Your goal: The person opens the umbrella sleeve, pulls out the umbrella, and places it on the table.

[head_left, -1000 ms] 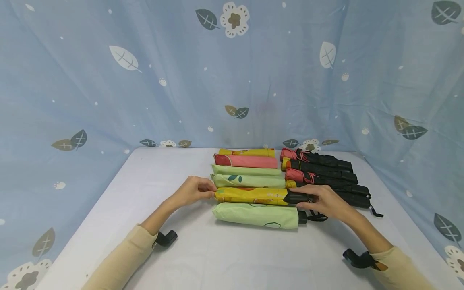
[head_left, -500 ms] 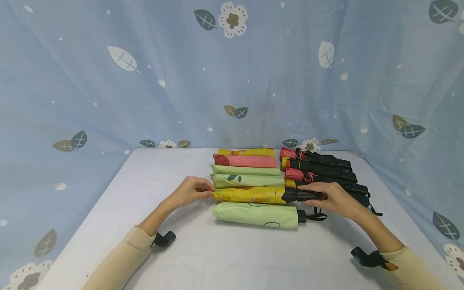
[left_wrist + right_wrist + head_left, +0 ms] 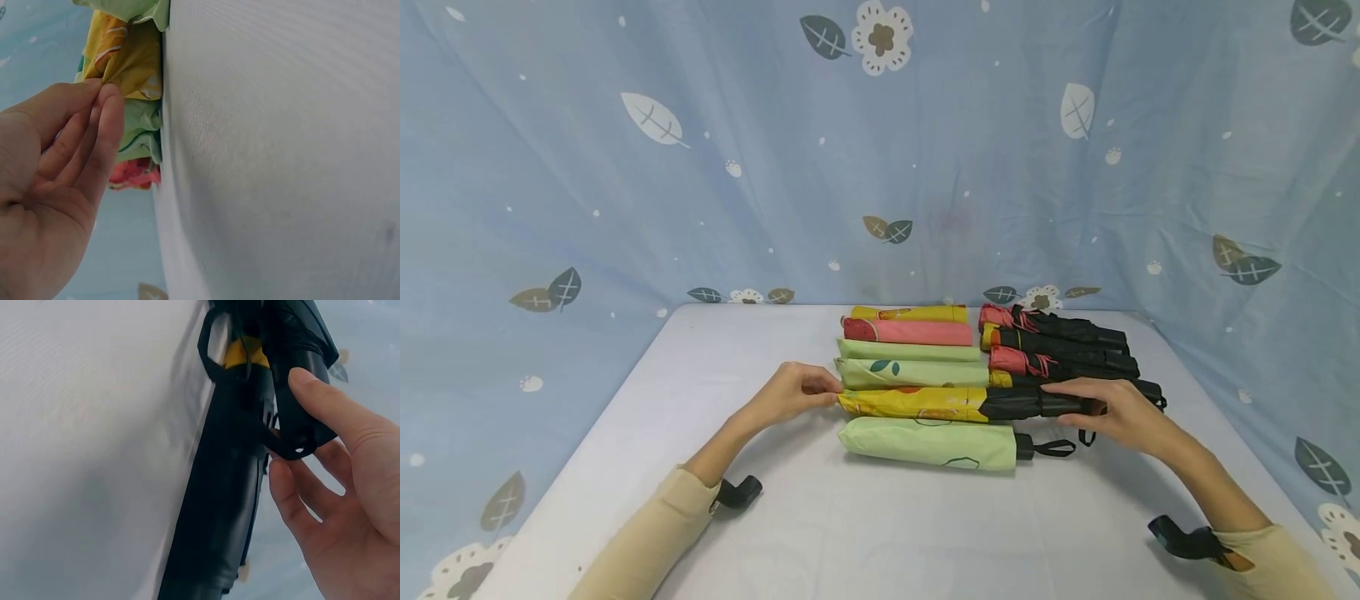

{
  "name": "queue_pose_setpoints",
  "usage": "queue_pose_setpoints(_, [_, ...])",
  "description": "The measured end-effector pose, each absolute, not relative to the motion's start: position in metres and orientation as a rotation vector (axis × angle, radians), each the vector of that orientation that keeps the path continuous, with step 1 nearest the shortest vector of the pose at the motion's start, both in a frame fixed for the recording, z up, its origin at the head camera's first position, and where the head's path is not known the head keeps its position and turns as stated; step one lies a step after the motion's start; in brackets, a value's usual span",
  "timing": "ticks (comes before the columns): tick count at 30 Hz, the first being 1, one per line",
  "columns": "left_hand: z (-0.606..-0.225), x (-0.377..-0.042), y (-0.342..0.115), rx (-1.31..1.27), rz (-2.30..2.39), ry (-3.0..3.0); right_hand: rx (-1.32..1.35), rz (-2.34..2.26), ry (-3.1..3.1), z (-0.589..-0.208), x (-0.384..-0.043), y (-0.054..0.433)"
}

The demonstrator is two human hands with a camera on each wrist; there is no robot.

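In the head view a folded black umbrella (image 3: 1013, 404) sticks partway out of a yellow patterned umbrella sleeve (image 3: 917, 403). My left hand (image 3: 790, 393) pinches the sleeve's left end; the left wrist view shows thumb and fingertips on the bunched yellow cloth (image 3: 134, 59). At the other end my right hand (image 3: 1123, 414) grips the umbrella's black handle (image 3: 300, 400), thumb on one side and fingers on the other, its wrist loop hanging down. Just in front lies a light green sleeved umbrella (image 3: 932, 444), with its black handle end and strap showing at the right.
Behind the yellow sleeve lie a leaf-patterned green sleeve (image 3: 925, 373), a plain green sleeve (image 3: 917, 352), a pink sleeve (image 3: 921, 333) and another yellow sleeve (image 3: 910, 314). Several bare folded umbrellas (image 3: 1067, 346) lie at the back right on the white table (image 3: 880, 533), before a blue curtain (image 3: 775, 150).
My right hand has moved to the right, drawing more of the black umbrella out of the yellow sleeve. The sleeve has shifted slightly left, while my left hand keeps its pinch.
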State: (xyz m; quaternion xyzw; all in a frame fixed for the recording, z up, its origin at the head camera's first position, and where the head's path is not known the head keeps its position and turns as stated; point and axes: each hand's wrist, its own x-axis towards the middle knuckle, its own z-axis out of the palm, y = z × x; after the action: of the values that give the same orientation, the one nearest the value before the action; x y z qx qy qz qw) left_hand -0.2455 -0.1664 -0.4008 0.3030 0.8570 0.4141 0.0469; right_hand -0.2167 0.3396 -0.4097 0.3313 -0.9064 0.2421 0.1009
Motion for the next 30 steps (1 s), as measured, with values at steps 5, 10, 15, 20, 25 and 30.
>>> queue_pose_setpoints(5, [-0.402,-0.246,-0.168,0.913,1.260,2.612,0.978,0.713,-2.674,-0.410,-0.213,0.348])
queue_pose_setpoints(10, [-0.404,-0.246,-0.169,0.923,1.261,2.617,0.954,0.704,-2.671,-0.409,-0.210,0.352])
queue_pose_setpoints(15, [-0.403,-0.246,-0.168,0.926,1.256,2.617,0.947,0.685,-2.666,-0.406,-0.208,0.353])
queue_pose_setpoints(20, [-0.403,-0.246,-0.168,0.924,1.253,2.611,0.946,0.685,-2.679,-0.405,-0.208,0.357])
queue_pose_setpoints(25, [-0.402,-0.246,-0.169,0.927,1.253,2.614,0.909,0.698,-2.696,-0.405,-0.205,0.366])
queue_pose_setpoints(30, [-0.401,-0.245,-0.170,0.929,1.254,2.625,0.878,0.673,-2.704,-0.404,-0.201,0.376])
